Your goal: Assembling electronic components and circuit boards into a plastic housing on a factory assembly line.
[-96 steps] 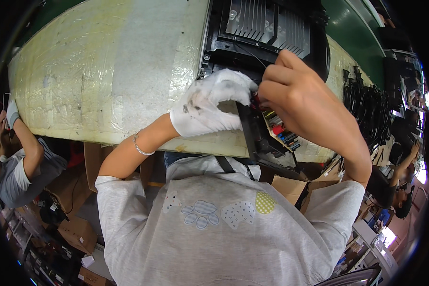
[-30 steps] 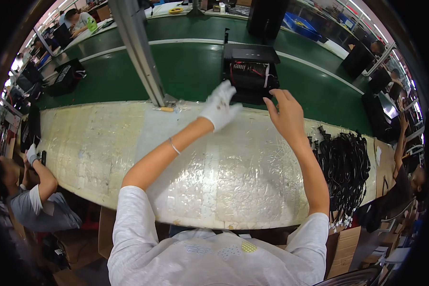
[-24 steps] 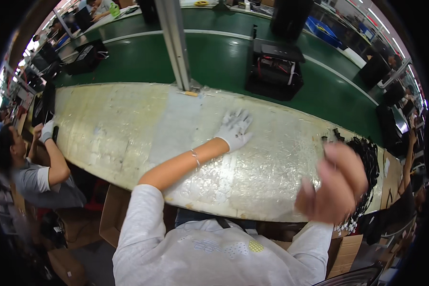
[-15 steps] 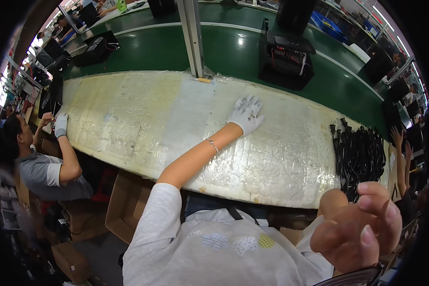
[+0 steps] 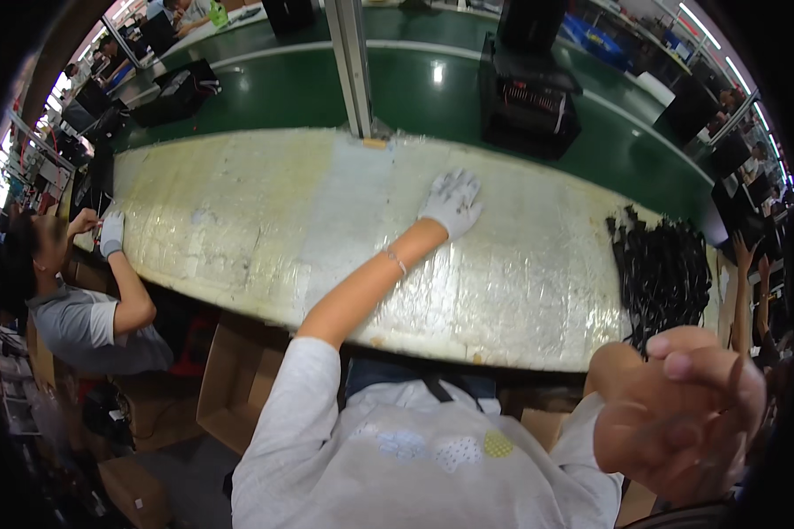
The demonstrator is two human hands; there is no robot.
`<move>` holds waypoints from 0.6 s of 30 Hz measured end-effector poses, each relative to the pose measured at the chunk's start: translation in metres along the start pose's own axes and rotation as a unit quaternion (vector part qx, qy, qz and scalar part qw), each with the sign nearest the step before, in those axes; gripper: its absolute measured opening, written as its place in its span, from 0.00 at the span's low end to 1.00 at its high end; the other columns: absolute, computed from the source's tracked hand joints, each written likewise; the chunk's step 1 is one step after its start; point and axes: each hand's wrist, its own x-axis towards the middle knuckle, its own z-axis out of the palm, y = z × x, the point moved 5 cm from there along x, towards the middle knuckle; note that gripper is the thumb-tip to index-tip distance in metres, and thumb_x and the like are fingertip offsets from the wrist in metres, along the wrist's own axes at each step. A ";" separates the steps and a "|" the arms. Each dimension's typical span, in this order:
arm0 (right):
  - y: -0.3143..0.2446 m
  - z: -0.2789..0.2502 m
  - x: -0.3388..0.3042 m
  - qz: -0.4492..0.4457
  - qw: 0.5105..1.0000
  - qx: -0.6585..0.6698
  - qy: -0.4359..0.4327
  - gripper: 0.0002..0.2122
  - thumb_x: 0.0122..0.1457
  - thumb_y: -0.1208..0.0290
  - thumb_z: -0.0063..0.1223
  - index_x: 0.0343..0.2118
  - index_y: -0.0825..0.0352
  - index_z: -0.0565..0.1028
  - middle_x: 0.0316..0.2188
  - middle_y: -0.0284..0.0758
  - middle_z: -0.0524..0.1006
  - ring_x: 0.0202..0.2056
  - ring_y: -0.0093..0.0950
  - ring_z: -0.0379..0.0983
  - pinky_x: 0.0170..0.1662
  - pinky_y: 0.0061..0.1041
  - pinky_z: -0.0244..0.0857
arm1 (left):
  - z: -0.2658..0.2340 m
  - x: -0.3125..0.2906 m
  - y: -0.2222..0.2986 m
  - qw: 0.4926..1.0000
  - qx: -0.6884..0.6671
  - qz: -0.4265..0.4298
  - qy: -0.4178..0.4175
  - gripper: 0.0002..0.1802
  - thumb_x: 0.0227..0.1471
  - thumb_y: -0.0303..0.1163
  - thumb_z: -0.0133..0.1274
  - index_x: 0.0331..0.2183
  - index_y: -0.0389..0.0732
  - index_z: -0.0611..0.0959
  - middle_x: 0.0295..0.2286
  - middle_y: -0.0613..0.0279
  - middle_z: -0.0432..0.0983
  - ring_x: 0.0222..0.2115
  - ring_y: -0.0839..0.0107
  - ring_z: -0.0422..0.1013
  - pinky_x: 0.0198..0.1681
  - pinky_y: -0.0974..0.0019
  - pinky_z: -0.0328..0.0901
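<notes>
Film-covered desk bears black cables. Left of them, the left hand lies spread; wearer-side, the right hand hovers, fingers loose, half-curled.

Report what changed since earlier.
The black boxy device has gone from the pale film-covered bench to the green conveyor, released. The white-gloved left hand drew back onto the bench; the bare right hand swung back rightward. The black cable bundle stayed.

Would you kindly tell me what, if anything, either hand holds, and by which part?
Nothing visible: the gloved left hand lies on the worktable; the raised, blurred right hand shows no object.
</notes>
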 end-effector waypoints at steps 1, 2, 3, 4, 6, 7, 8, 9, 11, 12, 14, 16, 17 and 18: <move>0.002 0.005 0.001 -0.013 1.000 0.019 0.022 0.20 0.63 0.78 0.34 0.59 0.74 0.55 0.43 0.59 0.65 0.28 0.37 0.66 0.24 0.34 0.68 | 0.005 -0.004 -0.001 1.000 -0.001 0.001 -0.004 0.30 0.60 0.49 0.38 0.58 0.43 0.68 0.61 0.56 0.56 0.64 0.59 0.47 0.66 0.55 0.39; 0.001 0.019 -0.004 0.123 0.987 0.003 0.107 0.22 0.53 0.76 0.58 0.52 0.62 0.66 0.45 0.41 0.66 0.34 0.31 0.65 0.30 0.26 0.70 | 0.008 -0.002 -0.003 1.000 -0.002 0.002 -0.008 0.30 0.60 0.48 0.38 0.58 0.43 0.69 0.61 0.56 0.56 0.64 0.59 0.48 0.66 0.55 0.39; 0.011 0.023 -0.015 0.082 0.986 0.066 0.131 0.20 0.55 0.76 0.55 0.51 0.64 0.66 0.46 0.43 0.67 0.35 0.31 0.67 0.30 0.26 0.71 | 0.006 0.002 0.006 1.000 -0.008 0.014 -0.003 0.30 0.60 0.48 0.38 0.58 0.43 0.69 0.61 0.56 0.56 0.64 0.59 0.48 0.66 0.55 0.39; 0.028 0.033 -0.023 0.048 0.992 0.078 0.091 0.19 0.55 0.77 0.53 0.51 0.67 0.65 0.45 0.45 0.70 0.36 0.32 0.69 0.30 0.26 0.71 | 0.002 -0.002 0.003 1.000 -0.008 0.005 -0.018 0.31 0.60 0.49 0.37 0.58 0.42 0.68 0.62 0.55 0.55 0.64 0.58 0.46 0.66 0.55 0.38; 0.062 0.077 -0.056 0.112 0.993 -0.011 0.042 0.15 0.61 0.68 0.48 0.47 0.70 0.64 0.45 0.46 0.69 0.32 0.29 0.69 0.28 0.21 0.67 | 0.003 0.001 0.010 0.999 -0.009 0.009 -0.044 0.32 0.59 0.49 0.36 0.60 0.42 0.65 0.62 0.54 0.53 0.65 0.58 0.45 0.67 0.54 0.36; 0.087 0.118 -0.080 0.164 0.985 0.028 0.048 0.14 0.57 0.75 0.52 0.45 0.71 0.66 0.44 0.46 0.70 0.33 0.29 0.70 0.30 0.23 0.67 | 0.005 -0.001 0.004 0.999 0.003 0.005 -0.052 0.33 0.59 0.49 0.37 0.61 0.42 0.63 0.63 0.54 0.53 0.65 0.59 0.44 0.67 0.54 0.36; 0.097 0.159 -0.086 0.188 0.981 0.047 0.027 0.16 0.55 0.80 0.53 0.47 0.72 0.67 0.45 0.47 0.70 0.37 0.32 0.70 0.35 0.26 0.68 | 0.024 -0.009 -0.026 0.918 -0.389 0.059 0.048 0.34 0.58 0.47 0.38 0.62 0.42 0.59 0.62 0.53 0.55 0.65 0.59 0.46 0.67 0.55 0.37; 0.120 0.191 -0.113 0.203 0.979 -0.014 -0.022 0.17 0.55 0.80 0.53 0.48 0.73 0.67 0.46 0.46 0.71 0.40 0.34 0.70 0.40 0.27 0.68 | 0.032 -0.006 -0.026 0.917 -0.391 0.059 0.048 0.34 0.58 0.47 0.38 0.62 0.42 0.59 0.62 0.53 0.55 0.65 0.59 0.46 0.67 0.55 0.37; 0.160 0.229 -0.178 0.258 0.959 -0.099 -0.063 0.16 0.57 0.79 0.51 0.48 0.74 0.67 0.46 0.47 0.70 0.40 0.37 0.70 0.42 0.27 0.67 | 0.046 -0.001 -0.031 0.957 -0.290 -0.003 0.016 0.35 0.57 0.45 0.39 0.63 0.42 0.57 0.61 0.53 0.57 0.64 0.59 0.48 0.66 0.56 0.39; 0.180 0.222 -0.218 0.273 0.952 -0.124 -0.063 0.16 0.57 0.79 0.51 0.48 0.74 0.67 0.46 0.47 0.70 0.40 0.37 0.70 0.42 0.27 0.67 | -0.005 0.005 0.017 0.992 -0.016 -0.017 -0.127 0.33 0.56 0.42 0.41 0.61 0.42 0.61 0.60 0.52 0.58 0.63 0.59 0.50 0.66 0.57 0.40; 0.197 0.238 -0.251 0.416 0.909 -0.031 -0.006 0.13 0.59 0.75 0.49 0.46 0.74 0.69 0.40 0.47 0.72 0.38 0.40 0.71 0.41 0.32 0.67 | 0.003 0.000 -0.009 0.997 -0.017 -0.004 -0.070 0.32 0.56 0.42 0.42 0.61 0.42 0.62 0.60 0.51 0.58 0.63 0.59 0.50 0.66 0.58 0.41; 0.212 0.235 -0.269 0.511 0.859 0.028 0.016 0.12 0.60 0.75 0.49 0.45 0.73 0.69 0.38 0.45 0.72 0.36 0.37 0.71 0.40 0.30 0.67 | -0.006 -0.002 0.001 1.000 -0.003 0.006 -0.030 0.32 0.55 0.42 0.44 0.60 0.43 0.65 0.60 0.55 0.58 0.63 0.61 0.50 0.65 0.57 0.42; 0.221 0.234 -0.285 0.598 0.796 0.084 0.042 0.11 0.60 0.75 0.49 0.44 0.73 0.69 0.36 0.44 0.72 0.34 0.33 0.71 0.38 0.28 0.66 | -0.008 -0.002 0.003 0.999 -0.010 0.007 -0.034 0.32 0.55 0.42 0.44 0.60 0.43 0.65 0.60 0.55 0.58 0.63 0.61 0.50 0.65 0.57 0.42; 0.223 0.233 -0.287 0.602 0.793 0.079 0.038 0.11 0.60 0.75 0.49 0.44 0.73 0.69 0.36 0.44 0.72 0.34 0.33 0.71 0.38 0.28 0.66 | -0.016 -0.001 0.004 0.999 -0.015 0.001 -0.046 0.32 0.55 0.42 0.44 0.60 0.43 0.64 0.61 0.55 0.58 0.64 0.62 0.50 0.65 0.57 0.42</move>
